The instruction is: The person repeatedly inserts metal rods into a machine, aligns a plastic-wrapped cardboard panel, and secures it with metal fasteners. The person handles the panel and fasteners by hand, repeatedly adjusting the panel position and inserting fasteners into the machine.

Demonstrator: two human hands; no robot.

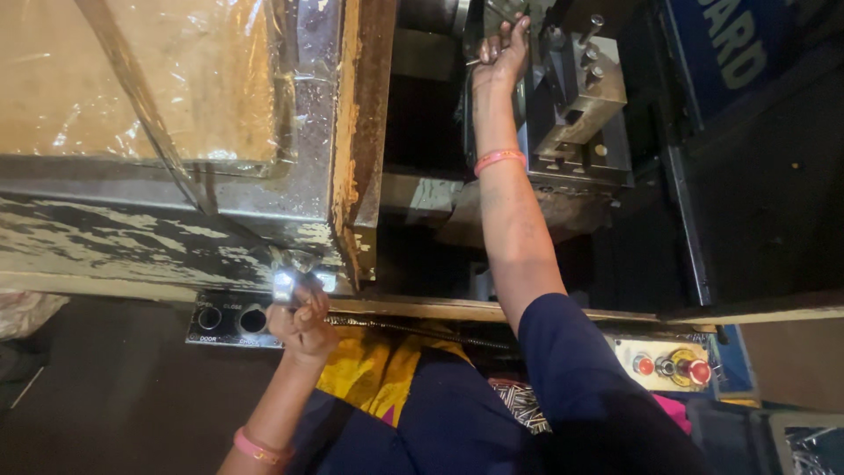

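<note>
Right hand [501, 54] stretched far up into the machine, fingers curled on the chuck [492, 18]; left hand [301, 318] low and near, pinching a lit button [286, 284] on the control panel [230, 318]

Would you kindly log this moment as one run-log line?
left hand: at button panel | right hand: reaching into machine, at chuck | red knob: untouched
</note>
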